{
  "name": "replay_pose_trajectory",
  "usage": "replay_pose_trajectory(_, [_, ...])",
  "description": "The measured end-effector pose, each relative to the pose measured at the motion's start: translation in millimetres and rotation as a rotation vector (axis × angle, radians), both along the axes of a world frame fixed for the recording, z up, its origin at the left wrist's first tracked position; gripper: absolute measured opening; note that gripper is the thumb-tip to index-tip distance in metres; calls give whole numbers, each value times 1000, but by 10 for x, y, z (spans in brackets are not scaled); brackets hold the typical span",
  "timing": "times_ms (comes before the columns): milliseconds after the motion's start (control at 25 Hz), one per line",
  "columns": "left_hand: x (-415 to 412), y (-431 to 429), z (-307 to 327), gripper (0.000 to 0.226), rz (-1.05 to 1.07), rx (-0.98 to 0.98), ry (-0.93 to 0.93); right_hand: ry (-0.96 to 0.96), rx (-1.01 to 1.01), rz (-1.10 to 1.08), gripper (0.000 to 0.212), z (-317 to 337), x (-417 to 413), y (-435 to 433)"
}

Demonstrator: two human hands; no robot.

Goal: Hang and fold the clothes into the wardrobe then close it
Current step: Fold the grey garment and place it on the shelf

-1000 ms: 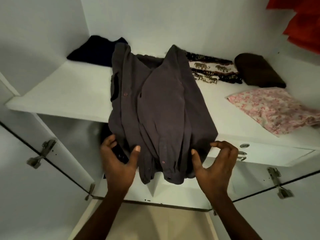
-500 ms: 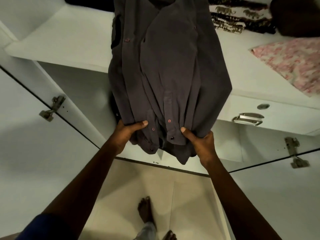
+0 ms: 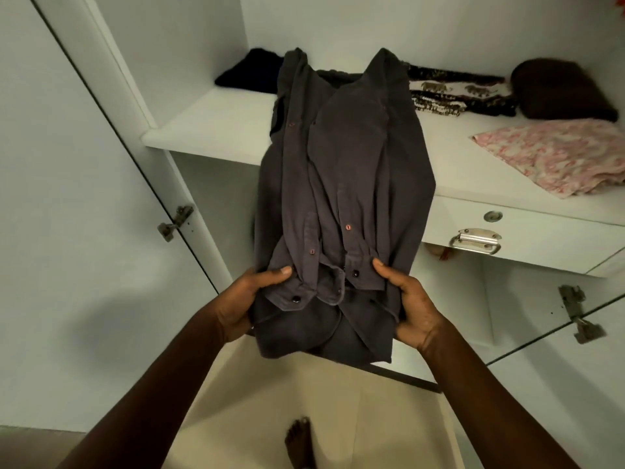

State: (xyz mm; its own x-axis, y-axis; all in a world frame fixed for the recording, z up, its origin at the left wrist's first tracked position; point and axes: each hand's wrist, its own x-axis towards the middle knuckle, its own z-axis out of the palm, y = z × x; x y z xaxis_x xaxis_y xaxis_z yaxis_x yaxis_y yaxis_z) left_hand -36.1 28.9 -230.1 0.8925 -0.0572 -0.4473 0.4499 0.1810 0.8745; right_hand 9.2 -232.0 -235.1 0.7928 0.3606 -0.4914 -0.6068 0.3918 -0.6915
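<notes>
- The grey shirt (image 3: 348,170) lay folded long over the shelf's (image 3: 209,126) front edge. Its collar end was on the shelf and its near end hung off.
- The left hand (image 3: 243,306) and right hand (image 3: 412,309) both gripped the near end, thumbs on top. Their fingers were hidden under the cloth.
- The shirt hid part of a black cloth (image 3: 250,72) at the shelf's back.
- A pink cloth (image 3: 558,157) by the front right ran out of view.

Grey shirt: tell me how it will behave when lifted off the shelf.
Probably floppy: the grey shirt drapes over the shelf edge and bunches where the left hand and right hand grip it. Likely light, being thin, creased cloth. Its loose folds may slip open unless both ends are supported.
</notes>
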Motion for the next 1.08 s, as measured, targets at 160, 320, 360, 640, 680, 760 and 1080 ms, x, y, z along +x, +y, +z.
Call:
replay_pose_trajectory(160, [-201, 21, 499, 45, 25, 81, -47, -20, -122, 21, 36, 354, -100, -105])
replay_pose_trajectory(320, [-167, 15, 958, 68, 127, 207, -122, -57, -192, -20, 36, 799, -60, -129])
replay_pose_trajectory(360, [-111, 13, 1053, 72, 158, 226, -143, -88, -206, -35, 36, 910, -36, -118])
replay_pose_trajectory(640, [664, 103, 1542, 26, 132, 9, -235, -263, -216, -196, 61, 1583, 491, -125])
replay_pose_trajectory(680, [843, 144, 1588, 26, 150, -25, -221, -239, -217, -181, 53, 1672, 630, -93])
replay_pose_trajectory(760, [1209, 201, 1668, 26, 158, -129, -181, -171, -244, -174, 37, 1792, 956, 3])
replay_pose_trajectory(1080, [2088, 374, 1295, 51, 252, -735, -125, -156, 150, -409, 41, 1616, 1625, 395])
